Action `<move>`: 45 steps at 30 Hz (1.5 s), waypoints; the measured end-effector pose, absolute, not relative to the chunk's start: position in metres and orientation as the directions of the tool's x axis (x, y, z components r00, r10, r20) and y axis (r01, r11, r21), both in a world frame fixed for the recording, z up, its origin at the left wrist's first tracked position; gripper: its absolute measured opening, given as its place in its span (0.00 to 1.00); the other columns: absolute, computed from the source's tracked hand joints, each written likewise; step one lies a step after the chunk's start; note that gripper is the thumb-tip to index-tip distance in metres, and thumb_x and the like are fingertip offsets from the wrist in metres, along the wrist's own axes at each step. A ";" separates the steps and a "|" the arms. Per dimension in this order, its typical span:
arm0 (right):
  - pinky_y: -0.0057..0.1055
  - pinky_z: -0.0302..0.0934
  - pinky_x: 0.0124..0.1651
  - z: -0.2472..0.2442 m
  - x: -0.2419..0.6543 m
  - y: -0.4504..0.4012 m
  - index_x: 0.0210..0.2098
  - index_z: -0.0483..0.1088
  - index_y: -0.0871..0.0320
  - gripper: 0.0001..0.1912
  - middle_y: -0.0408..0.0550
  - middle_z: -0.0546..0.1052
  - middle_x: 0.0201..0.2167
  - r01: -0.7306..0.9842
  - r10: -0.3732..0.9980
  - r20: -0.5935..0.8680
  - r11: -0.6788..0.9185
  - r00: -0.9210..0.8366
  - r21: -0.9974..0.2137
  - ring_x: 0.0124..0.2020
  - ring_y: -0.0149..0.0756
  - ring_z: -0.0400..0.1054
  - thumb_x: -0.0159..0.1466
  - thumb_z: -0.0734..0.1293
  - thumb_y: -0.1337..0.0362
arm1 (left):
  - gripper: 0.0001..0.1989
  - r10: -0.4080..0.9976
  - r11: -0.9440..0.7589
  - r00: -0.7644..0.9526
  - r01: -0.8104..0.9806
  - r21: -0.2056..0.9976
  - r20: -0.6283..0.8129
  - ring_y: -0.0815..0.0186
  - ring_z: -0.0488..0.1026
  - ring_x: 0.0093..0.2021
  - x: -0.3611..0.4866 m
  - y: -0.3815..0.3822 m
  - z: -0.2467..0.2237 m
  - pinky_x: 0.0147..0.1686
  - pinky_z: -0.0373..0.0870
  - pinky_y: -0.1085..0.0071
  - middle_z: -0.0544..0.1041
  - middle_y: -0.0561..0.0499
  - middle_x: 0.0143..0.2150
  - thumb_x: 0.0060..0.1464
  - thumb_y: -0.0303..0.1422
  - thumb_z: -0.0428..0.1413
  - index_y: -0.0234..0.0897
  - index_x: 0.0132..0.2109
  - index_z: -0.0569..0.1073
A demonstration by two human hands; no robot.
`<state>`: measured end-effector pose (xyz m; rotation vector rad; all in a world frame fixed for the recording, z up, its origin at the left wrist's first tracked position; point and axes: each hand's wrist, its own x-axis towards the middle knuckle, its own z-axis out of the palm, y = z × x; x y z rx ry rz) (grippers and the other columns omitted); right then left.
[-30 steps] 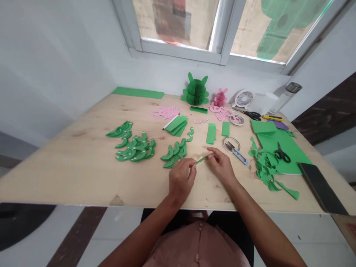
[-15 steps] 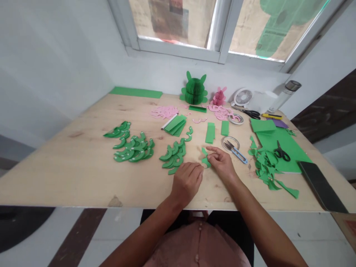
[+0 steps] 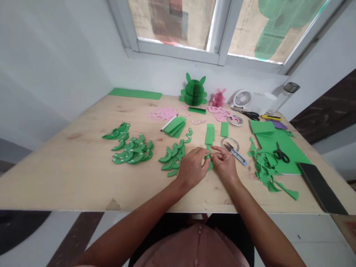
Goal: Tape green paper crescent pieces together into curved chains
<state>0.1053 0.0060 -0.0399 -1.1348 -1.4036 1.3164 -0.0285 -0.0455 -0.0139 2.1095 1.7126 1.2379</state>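
Observation:
A small green paper piece [image 3: 210,165] is between my two hands, partly covered by the fingers. My right hand [image 3: 224,163] pinches it from the right. My left hand [image 3: 194,165] is closed at its left side, fingertips touching or very near the paper; its exact grip is hidden. Just left of my left hand lies a pile of curved green paper pieces [image 3: 174,157]. Another pile of curved green pieces [image 3: 132,150], with pale marks, sits farther left.
Blue-handled snips [image 3: 237,155] lie by a wire ring beside my right hand. Green scraps [image 3: 265,167], black scissors [image 3: 281,152] and a phone [image 3: 321,187] are at the right. Behind stand a green paper figure [image 3: 194,90], a pink one [image 3: 218,98] and a small fan [image 3: 242,98].
My left hand has moved right and slightly up to meet the green piece at my right hand. The right hand has shifted slightly right, and the piece moved with it.

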 end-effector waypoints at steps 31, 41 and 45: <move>0.26 0.58 0.25 -0.033 0.104 0.001 0.46 0.68 0.62 0.22 0.39 0.72 0.19 0.190 0.983 0.112 0.139 -0.145 -0.972 0.20 0.29 0.63 0.54 0.67 0.60 | 0.09 0.978 -0.099 -0.142 0.324 0.941 0.152 0.69 0.74 0.27 -0.026 -0.033 -0.032 0.27 0.68 0.75 0.78 0.54 0.28 0.48 0.25 0.53 0.38 0.37 0.75; 0.27 0.58 0.26 -0.034 0.104 0.001 0.45 0.69 0.62 0.20 0.41 0.73 0.21 0.155 0.984 0.092 0.116 -0.150 -0.981 0.21 0.29 0.63 0.54 0.66 0.61 | 0.09 0.989 -0.055 -0.130 0.084 0.995 0.066 0.70 0.73 0.24 -0.025 -0.030 -0.037 0.26 0.69 0.75 0.76 0.53 0.24 0.46 0.25 0.51 0.35 0.35 0.73; 0.27 0.58 0.27 -0.035 0.103 0.002 0.45 0.68 0.62 0.20 0.40 0.73 0.21 0.144 0.985 0.093 0.114 -0.145 -0.983 0.21 0.29 0.63 0.53 0.66 0.62 | 0.09 0.990 -0.046 -0.132 0.070 0.996 0.055 0.70 0.73 0.24 -0.025 -0.030 -0.037 0.26 0.68 0.76 0.76 0.53 0.24 0.46 0.25 0.52 0.34 0.36 0.73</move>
